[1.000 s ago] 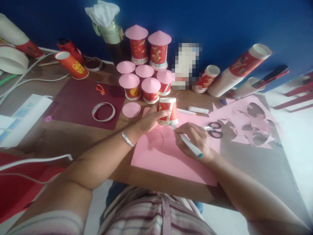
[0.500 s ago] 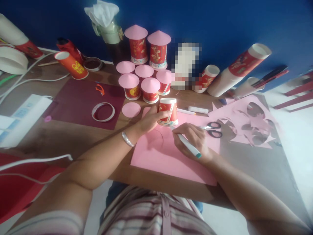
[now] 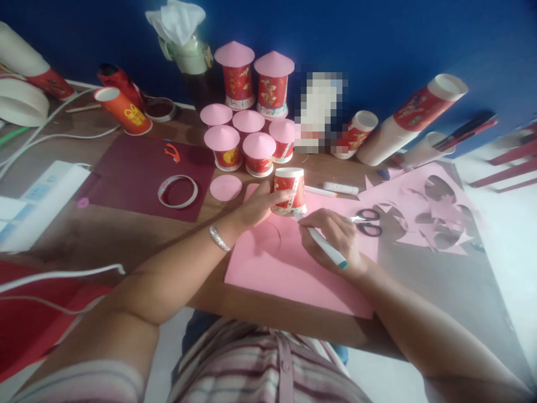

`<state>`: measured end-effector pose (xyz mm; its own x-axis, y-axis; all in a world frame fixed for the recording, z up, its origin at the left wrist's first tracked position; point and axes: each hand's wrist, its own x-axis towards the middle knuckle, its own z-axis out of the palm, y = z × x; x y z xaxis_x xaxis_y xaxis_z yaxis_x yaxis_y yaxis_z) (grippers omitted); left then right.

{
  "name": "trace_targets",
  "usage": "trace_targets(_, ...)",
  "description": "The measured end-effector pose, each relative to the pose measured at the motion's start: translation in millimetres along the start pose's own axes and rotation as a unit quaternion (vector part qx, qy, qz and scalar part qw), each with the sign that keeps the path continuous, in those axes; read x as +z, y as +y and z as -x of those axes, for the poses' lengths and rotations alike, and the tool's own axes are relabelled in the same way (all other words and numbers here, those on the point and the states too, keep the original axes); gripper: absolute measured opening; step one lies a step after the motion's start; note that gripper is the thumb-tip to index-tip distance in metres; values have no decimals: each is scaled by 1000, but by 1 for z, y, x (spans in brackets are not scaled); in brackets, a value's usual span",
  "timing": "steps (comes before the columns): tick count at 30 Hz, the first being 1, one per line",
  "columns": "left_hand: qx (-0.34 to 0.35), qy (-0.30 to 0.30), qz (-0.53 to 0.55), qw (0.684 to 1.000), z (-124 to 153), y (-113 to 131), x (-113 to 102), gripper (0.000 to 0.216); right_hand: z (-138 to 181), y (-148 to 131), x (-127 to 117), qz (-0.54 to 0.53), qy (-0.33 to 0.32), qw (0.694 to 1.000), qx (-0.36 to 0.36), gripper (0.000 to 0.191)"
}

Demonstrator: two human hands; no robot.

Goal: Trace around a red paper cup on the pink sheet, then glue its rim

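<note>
My left hand (image 3: 255, 206) is wrapped round a red paper cup (image 3: 288, 189) that stands upside down on a pink paper sheet (image 3: 289, 268). My right hand (image 3: 335, 238) pinches a white marker with a teal end (image 3: 328, 249), its tip at the cup's rim on the right side. A drawn circle line shows on the pink sheet just left of the cup. Black-handled scissors (image 3: 369, 222) lie just right of my right hand.
Several red cups with pink cone lids (image 3: 247, 143) stand behind the held cup, and a pink paper disc (image 3: 225, 187) and a tape ring (image 3: 177, 191) lie to the left. Cut pink scraps (image 3: 432, 215) lie at right. Stacked cup sleeves (image 3: 411, 117) lean on the blue wall.
My right hand and the marker have crept slightly up and right round the cup's rim. The left hand and cup have stayed put.
</note>
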<state>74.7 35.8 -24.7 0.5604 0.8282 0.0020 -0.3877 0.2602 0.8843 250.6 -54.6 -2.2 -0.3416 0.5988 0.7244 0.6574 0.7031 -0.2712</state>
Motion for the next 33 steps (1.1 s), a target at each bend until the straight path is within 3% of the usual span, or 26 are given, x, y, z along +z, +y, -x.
trace_targets(33, 9, -14, 3, 1000, -1, 0, -1, 29, 1, 2, 0, -3, 15, 1000, 2, 23)
